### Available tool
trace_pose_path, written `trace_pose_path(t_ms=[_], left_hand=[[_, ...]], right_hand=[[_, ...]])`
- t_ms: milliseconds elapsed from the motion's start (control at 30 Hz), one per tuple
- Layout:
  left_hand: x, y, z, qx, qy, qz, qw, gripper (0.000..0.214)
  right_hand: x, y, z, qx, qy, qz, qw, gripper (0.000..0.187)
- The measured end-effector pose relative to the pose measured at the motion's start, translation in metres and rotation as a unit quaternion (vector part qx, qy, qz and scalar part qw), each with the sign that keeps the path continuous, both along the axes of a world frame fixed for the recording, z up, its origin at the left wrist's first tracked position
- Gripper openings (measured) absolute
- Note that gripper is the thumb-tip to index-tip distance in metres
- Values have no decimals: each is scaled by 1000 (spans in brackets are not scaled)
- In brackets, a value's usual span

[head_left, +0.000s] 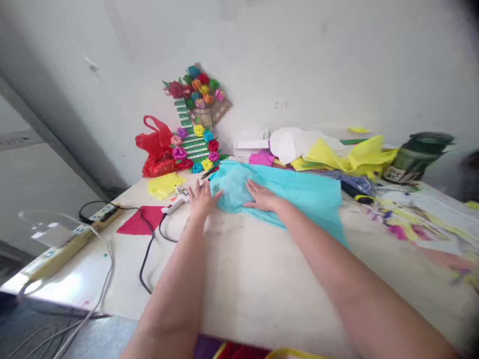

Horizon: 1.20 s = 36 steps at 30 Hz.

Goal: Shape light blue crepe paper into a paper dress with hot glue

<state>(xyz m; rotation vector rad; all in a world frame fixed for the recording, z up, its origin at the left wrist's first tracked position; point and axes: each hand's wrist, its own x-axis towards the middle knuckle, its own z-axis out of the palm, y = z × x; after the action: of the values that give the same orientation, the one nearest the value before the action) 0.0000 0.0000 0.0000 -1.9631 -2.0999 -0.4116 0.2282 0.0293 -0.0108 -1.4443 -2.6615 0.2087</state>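
Both hands lie open and flat, palms down, gripping nothing. The left hand (202,197) rests at the left edge of the turquoise sheet (299,194) with its fingers spread, and the right hand (262,195) presses on the sheet's bunched left part. The sheet lies toward the far side of the surface (262,279), its right part spread out toward the cluttered right end. It looks thin and limp, so flattening it probably goes best with light, even pressure from the middle outward, one palm anchoring while the other strokes. Hard pulling could tear or crease it.

Just beside the left hand lies a glue gun (175,202), its black cord (147,249) looping toward the near edge, with a power strip (101,212) further left. The gun's tip may be hot, so that hand has little room to slide leftward. A red paper triangle (140,222) and a yellow piece (164,184) lie near. Behind them stand a paper-flower decoration (196,124), a red bag (157,147) and heaped yellow sheets (355,154).
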Motion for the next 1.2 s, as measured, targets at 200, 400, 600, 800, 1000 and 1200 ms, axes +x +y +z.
trace_pose_path(t_ms=[200,400,600,800,1000,1200], left_hand=[[-2,-3,-3,-45,19,-10,999,86],[-12,1,-7,-108,10,-17,994,93],[-18,3,-6,-194,13,-27,981,100],[-22,5,3,-190,10,-63,980,102],[2,8,5,-19,5,-142,990,86],[29,17,-8,56,63,-235,968,80]], right_hand=[[-2,2,-3,-4,32,11,999,101],[-2,5,-3,-16,22,8,1000,101],[-1,7,-4,-19,22,16,999,100],[2,9,-7,-17,44,31,998,97],[2,7,-6,-26,26,17,999,97],[-1,3,-3,-23,23,8,999,96]])
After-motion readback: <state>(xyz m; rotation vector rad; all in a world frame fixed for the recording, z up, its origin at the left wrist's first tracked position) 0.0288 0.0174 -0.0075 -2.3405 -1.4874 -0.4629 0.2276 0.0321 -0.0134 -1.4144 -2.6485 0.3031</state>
